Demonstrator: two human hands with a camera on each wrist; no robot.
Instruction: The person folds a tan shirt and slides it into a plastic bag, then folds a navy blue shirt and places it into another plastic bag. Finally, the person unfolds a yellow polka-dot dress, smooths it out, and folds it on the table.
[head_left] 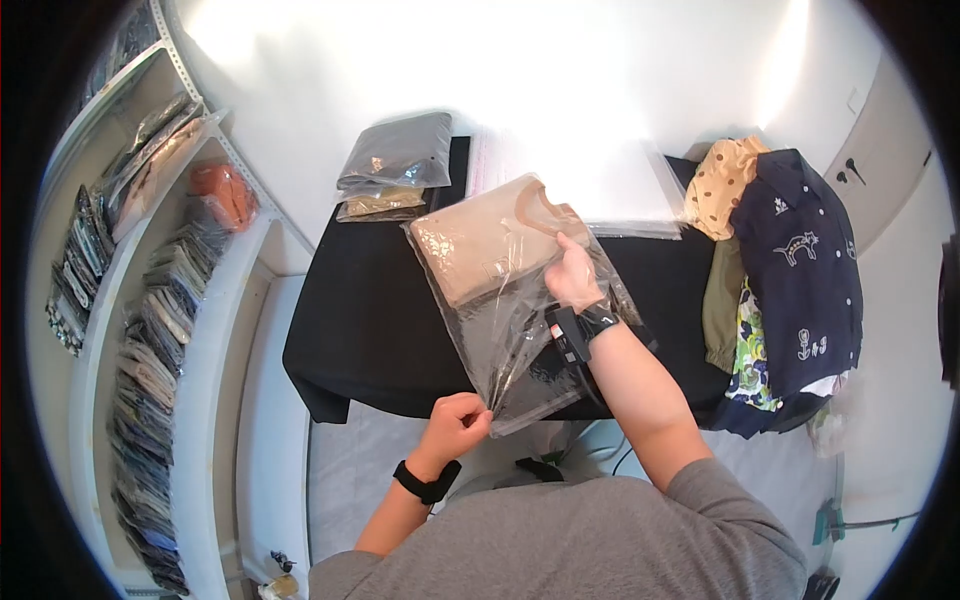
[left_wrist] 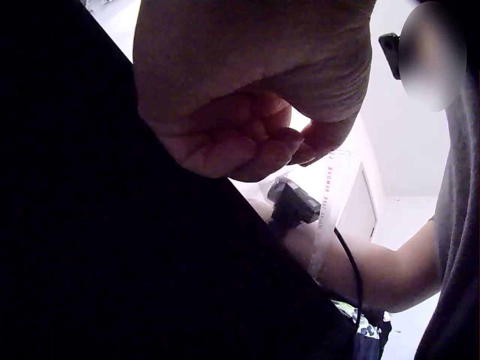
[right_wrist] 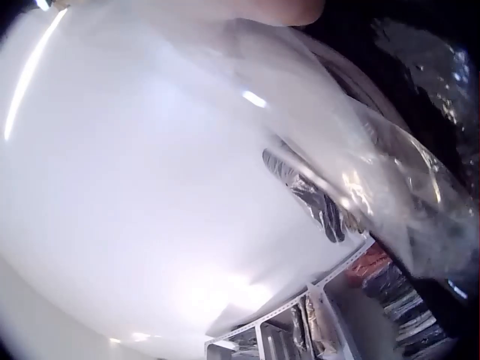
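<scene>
A folded beige shirt [head_left: 480, 245] with a brown neckband lies in the upper part of a clear plastic bag [head_left: 480, 355], tilted above the black table. My left hand [head_left: 455, 428] pinches the bag's near corner, its fingers curled in the left wrist view. At the shirt's right edge, by the neckband, my right hand [head_left: 575, 278] grips the shirt, its fingers partly hidden. Clear plastic [right_wrist: 375, 172] stretches past the right hand in the right wrist view. A sealing strip [left_wrist: 328, 199] with red print crosses in front of the right forearm in the left wrist view.
Bagged garments [head_left: 395, 155] are stacked at the table's back left, beside a pile of clear bags [head_left: 570, 180]. Loose clothes, with a navy shirt [head_left: 800, 270] on top, hang over the right end. Shelves [head_left: 215, 300] of bagged clothes stand at left.
</scene>
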